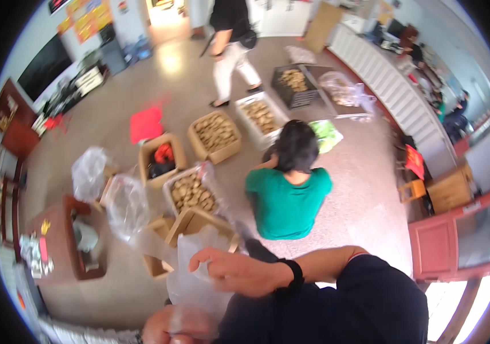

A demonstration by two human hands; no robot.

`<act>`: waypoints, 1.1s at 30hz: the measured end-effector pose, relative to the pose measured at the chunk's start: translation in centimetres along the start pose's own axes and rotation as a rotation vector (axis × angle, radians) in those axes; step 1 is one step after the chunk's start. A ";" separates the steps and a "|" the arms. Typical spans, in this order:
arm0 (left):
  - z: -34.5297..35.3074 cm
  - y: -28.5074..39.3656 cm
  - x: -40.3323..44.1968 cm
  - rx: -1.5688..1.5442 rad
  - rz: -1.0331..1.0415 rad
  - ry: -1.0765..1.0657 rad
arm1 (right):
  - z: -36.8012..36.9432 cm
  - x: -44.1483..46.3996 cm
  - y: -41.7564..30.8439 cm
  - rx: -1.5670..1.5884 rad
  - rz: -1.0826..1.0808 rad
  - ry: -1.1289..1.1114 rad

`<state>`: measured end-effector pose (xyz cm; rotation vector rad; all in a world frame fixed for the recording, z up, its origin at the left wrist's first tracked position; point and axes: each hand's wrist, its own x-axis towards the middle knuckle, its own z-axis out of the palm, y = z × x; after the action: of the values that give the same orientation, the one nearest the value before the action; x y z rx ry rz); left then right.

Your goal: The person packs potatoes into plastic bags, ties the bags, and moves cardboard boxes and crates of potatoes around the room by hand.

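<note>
A translucent plastic bag (190,289) hangs between my two hands at the bottom centre. My right hand (242,272), with a black band on its wrist, has its curled fingers closed on the bag's upper part. Lower down and to the left, my left hand (179,325) is blurred, its fingers closed round the bag's lower part. An open cardboard box (190,221) stands just beyond the bag. Behind it is a plastic-lined box (170,198) of brown lumpy pieces.
A person in a green top (290,200) crouches ahead; another walks at the back (233,51). More filled boxes (190,135), a white crate (242,117) and a black crate (302,100) stand on the floor. Clear bags (127,209) lie at left.
</note>
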<state>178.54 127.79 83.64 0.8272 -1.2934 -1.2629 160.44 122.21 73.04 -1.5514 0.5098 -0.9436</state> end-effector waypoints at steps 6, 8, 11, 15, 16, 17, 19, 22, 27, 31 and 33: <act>7.3 -0.1 -0.8 -0.260 -0.063 -0.681 | 2.0 -10.7 -6.3 0.127 0.128 0.112; 10.7 -0.4 -1.4 -0.269 -0.079 -0.818 | 2.0 -15.1 -6.8 0.102 0.081 0.186; 15.4 -1.5 -3.0 -0.135 -0.123 -0.912 | 1.3 -21.9 -7.1 0.245 0.175 0.304; 23.5 -5.2 -4.8 -0.054 -0.158 -1.010 | -1.4 -32.1 -6.3 0.202 0.239 0.646; 26.0 -6.4 -5.2 -0.045 -0.155 -1.036 | -2.3 -34.8 -6.3 0.161 0.295 0.801; 28.5 -7.9 -5.6 0.011 -0.099 -1.069 | -3.0 -37.5 -6.3 0.168 0.279 0.826; 34.0 -10.1 -7.1 0.101 -0.122 -1.081 | -4.8 -43.8 -6.8 0.188 0.267 1.076; 43.1 -16.2 -9.4 -0.023 -0.044 -0.939 | -7.5 -52.6 -7.9 0.148 0.341 1.256; 50.2 -29.3 -11.0 0.130 -0.173 -0.896 | -10.4 -65.2 -6.0 -0.023 0.529 1.351; 49.2 -37.3 -9.8 0.358 -0.677 -0.726 | -12.7 -71.9 -4.2 -0.257 0.691 1.452; 47.1 -41.9 -8.3 0.523 -0.648 -0.748 | -14.2 -75.6 -3.0 -0.334 0.778 1.558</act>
<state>126.01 137.25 49.09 1.2715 -2.1135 -1.8860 104.94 172.25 54.34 -0.4227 2.2276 -1.2917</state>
